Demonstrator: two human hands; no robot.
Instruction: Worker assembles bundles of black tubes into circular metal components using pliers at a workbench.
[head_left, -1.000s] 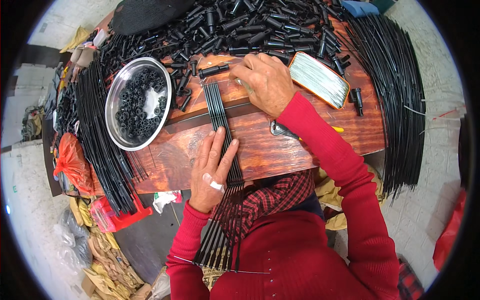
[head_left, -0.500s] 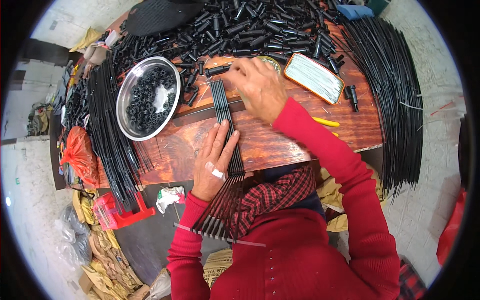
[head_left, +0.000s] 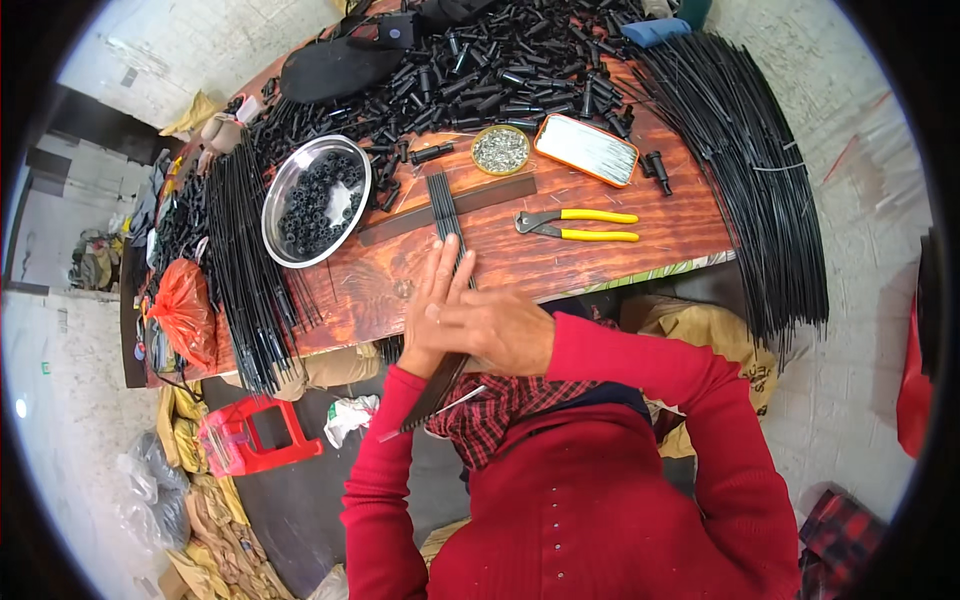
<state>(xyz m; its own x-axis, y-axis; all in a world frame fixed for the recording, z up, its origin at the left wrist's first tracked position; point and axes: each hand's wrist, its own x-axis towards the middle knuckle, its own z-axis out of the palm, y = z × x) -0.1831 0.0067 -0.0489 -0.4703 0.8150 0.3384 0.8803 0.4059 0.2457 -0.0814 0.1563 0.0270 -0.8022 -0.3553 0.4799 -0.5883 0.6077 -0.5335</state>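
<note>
Steady, even pressure from the left hand (head_left: 426, 305), its fingers unclenched and flat across the black rods (head_left: 443, 200), should hold them parallel toward twelve o'clock on the counter (head_left: 355, 305). The right hand (head_left: 497, 330) overlaps it at four o'clock; its grip I cannot tell.

blk rods (head_left: 445, 208), yel-handled pliers (head_left: 585, 215), red/blk plaid cloth (head_left: 488, 425)
</note>
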